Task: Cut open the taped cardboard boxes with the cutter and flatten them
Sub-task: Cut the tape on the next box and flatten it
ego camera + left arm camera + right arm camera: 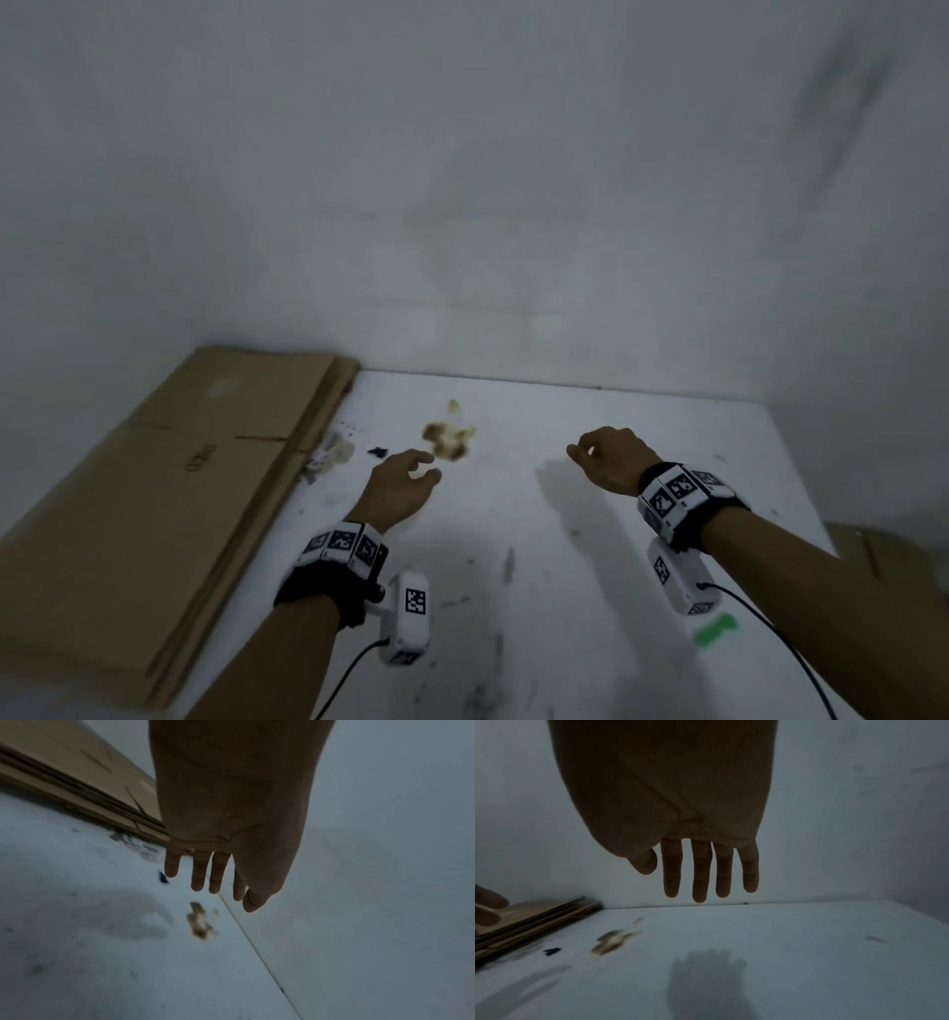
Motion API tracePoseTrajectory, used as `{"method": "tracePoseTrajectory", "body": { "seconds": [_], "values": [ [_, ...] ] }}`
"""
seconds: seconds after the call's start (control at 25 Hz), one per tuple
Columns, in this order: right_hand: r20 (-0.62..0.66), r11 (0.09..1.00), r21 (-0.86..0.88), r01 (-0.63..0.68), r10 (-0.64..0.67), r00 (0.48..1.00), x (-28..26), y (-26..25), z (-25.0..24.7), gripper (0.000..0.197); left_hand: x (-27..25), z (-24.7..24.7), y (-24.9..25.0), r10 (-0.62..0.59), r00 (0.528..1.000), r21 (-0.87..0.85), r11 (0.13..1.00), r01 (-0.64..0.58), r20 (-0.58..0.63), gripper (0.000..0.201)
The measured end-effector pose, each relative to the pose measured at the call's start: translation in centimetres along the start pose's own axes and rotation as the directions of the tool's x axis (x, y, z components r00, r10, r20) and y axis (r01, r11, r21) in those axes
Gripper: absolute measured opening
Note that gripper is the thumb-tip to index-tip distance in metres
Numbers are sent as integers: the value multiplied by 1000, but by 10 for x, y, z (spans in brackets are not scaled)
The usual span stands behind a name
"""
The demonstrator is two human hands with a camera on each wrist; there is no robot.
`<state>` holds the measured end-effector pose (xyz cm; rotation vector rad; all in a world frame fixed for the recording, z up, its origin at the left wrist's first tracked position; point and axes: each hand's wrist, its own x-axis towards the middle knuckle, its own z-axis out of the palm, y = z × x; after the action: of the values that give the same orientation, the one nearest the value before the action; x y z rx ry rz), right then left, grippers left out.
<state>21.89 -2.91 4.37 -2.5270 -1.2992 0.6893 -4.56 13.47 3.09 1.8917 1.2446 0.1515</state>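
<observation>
On the near part of the white worktop (565, 591), at about 5 o'clock from its middle, lies a small green smear (715, 629), close under the right forearm. Both forearms reach over the near edge, each wrist wearing a black strap with white marker blocks and a white camera pod trailing a black cable.

The left hand (400, 483) hovers above the worktop near its middle, fingers loose and slightly spread, holding nothing; the left wrist view shows its fingers (199, 874) hanging straight and free above the surface. The right hand (611, 457) hangs at about 3 o'clock from the left one, well apart from it, fingers relaxed and empty; in the right wrist view its fingers (700, 870) point down with gaps between them, and its shadow falls on the worktop below.

Just past the left hand, at about 12 o'clock, sits a brownish stain (447, 437), with a small dark scrap (377, 451) at its 9 o'clock side.

The flattened cardboard (169, 488) lies as a stack of sheets along the worktop's 9 o'clock side, running from the near edge to the far wall (462, 180). A further piece of cardboard (883, 555) shows past the worktop's 3 o'clock edge. No cutter can be made out.
</observation>
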Motion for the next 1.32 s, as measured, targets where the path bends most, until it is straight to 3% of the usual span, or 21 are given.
{"method": "tracePoseTrajectory", "body": {
  "seconds": [0.12,0.36,0.6,0.88,1.0,1.16,1.24,1.32],
  "values": [
    [-31,994,8,-106,107,994,-42,75,-13,40,-6,61,52,116,987,52,991,-122,107,29],
    [-70,936,77,-343,348,935,-135,206,-28,32,-12,172,140,270,894,98,941,-323,357,30],
    [-31,757,198,-623,640,768,-224,289,-14,25,-26,270,201,343,740,74,881,-467,578,25],
    [59,592,322,-739,766,640,-256,339,28,36,-50,345,226,338,597,84,820,-566,727,31],
    [96,590,325,-739,757,646,-249,361,41,30,-56,379,240,309,607,64,856,-512,732,32],
    [140,595,352,-723,730,669,-221,409,33,36,-63,439,256,201,641,42,939,-342,740,37],
    [153,620,364,-695,696,701,-201,441,27,39,-66,476,268,100,678,33,983,-180,728,44],
    [174,632,385,-672,666,726,-179,475,23,41,-67,518,276,-50,711,-5,997,76,702,51]
  ]
}}
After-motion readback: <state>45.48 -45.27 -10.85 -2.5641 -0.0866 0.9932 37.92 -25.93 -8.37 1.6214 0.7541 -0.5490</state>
